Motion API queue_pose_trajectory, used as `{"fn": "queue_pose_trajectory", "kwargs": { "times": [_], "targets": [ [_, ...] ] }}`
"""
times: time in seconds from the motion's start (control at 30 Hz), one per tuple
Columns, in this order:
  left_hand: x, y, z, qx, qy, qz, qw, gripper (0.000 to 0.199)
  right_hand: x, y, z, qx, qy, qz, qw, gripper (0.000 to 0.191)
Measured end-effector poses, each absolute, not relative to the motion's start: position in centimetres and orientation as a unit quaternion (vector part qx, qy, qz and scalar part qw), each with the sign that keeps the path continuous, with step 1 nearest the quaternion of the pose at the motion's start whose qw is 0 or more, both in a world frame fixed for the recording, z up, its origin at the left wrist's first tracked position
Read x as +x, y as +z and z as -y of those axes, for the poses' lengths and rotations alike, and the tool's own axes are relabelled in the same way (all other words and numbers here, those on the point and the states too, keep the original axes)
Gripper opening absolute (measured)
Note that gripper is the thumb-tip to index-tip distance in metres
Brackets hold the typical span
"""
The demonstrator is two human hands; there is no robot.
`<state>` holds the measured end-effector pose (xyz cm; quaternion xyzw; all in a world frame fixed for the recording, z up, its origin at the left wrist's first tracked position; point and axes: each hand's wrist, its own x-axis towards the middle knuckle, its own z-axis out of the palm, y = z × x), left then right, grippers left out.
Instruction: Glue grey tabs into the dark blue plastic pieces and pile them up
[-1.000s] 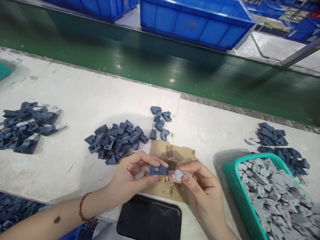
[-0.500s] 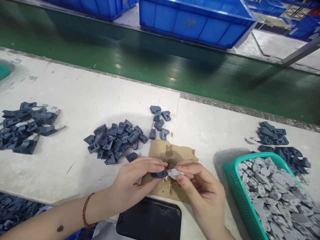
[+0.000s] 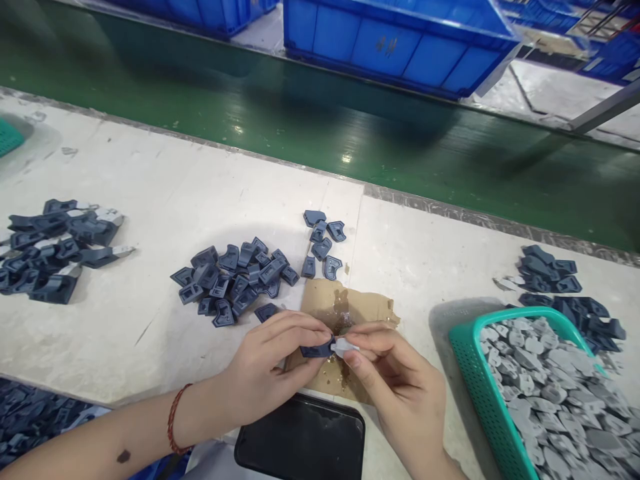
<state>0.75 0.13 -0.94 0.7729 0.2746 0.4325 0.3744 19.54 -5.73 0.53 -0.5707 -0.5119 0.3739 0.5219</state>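
Nearest, black phone (image 3: pixel 300 437), lying flat. Just beyond, pinching dark-blue part (image 3: pixel 315 351) in left grip (image 3: pixel 263 360) and pale grey piece (image 3: pixel 343 347) in right grip (image 3: pixel 406 383), ends meeting above brown cardboard (image 3: pixel 370 303); cannot tell if joined. Rightward, teal basket (image 3: pixel 475 363) of grey pieces (image 3: pixel 565 400). Farther on tabletop (image 3: pixel 415 247), heap of dark-blue parts (image 3: pixel 233 280); then green belt (image 3: pixel 280 127), blue bin (image 3: pixel 395 50).
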Motion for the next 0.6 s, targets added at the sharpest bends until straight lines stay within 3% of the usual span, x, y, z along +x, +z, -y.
{"fn": "queue_pose_trajectory", "kwargs": {
  "times": [0.4, 0.6],
  "targets": [
    [0.74, -1.15, 0.1, 0.797, 0.421, -0.272, 0.337, 0.019, 19.22, 0.46, 5.52, -0.584, 0.358, 0.54, 0.49, 0.008],
    [0.69, -1.02, 0.03, 0.77, 0.384, -0.292, 0.417, 0.011, 19.76, 0.55, 4.96, -0.566, 0.397, 0.557, 0.461, 0.012]
  ]
}}
